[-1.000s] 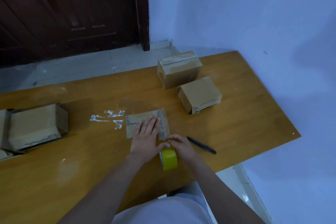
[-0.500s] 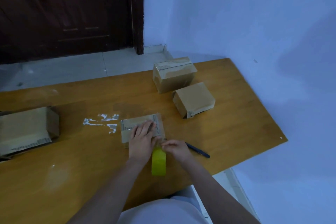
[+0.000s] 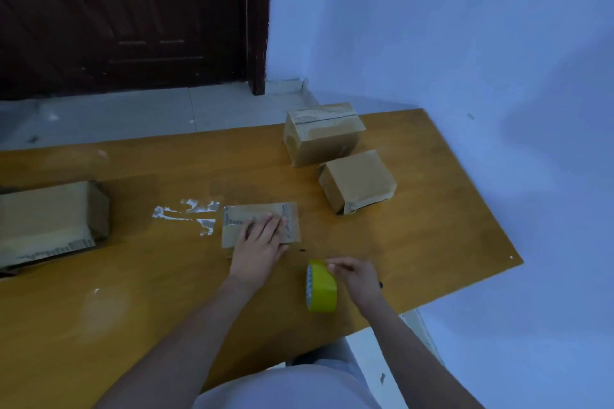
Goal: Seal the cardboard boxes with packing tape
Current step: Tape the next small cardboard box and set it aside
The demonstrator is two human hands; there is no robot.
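On the counter (image 3: 432, 209), 2 cardboard boxes (image 3: 324, 133) at the far right look taped, though dim light blurs it. The left hand (image 3: 260, 242) presses flat on a small box (image 3: 260, 224); the right hand (image 3: 357, 276) pinches the yellow tape roll (image 3: 321, 287). An open box (image 3: 50, 219) waits left.

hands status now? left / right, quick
Left hand: open, fingers flat, pressing down on the flat cardboard box.
Right hand: fingers curled, gripping the yellow tape roll at its top edge.
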